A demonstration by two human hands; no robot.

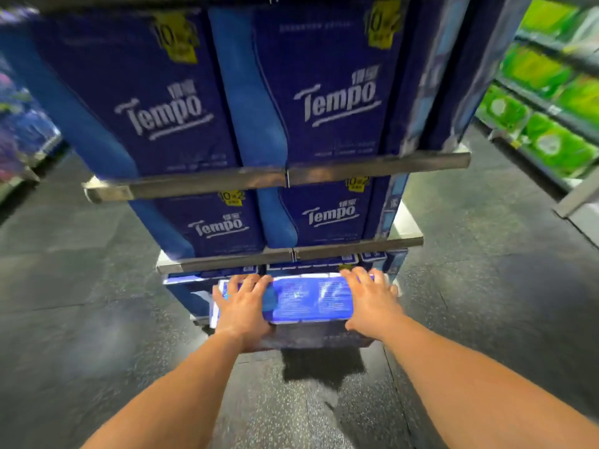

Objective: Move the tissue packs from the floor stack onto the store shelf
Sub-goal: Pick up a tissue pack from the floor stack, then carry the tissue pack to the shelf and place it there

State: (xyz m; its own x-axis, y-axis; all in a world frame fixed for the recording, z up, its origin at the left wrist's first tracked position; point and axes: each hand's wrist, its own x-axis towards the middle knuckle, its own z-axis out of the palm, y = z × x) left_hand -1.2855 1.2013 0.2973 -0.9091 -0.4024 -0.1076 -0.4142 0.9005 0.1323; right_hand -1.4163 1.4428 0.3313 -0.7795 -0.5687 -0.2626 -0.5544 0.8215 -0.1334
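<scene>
Head view: both forearms reach down; left hand point(241, 304) and right hand point(369, 299) lie spread, fingers near straight, on a glossy blue pack point(301, 299) held low before the bottom shelf point(227, 262), near the floor point(97, 319); slick film under flat palms could let it slide or snag the shelf lip; beyond, upper tiers already carry packs.
</scene>
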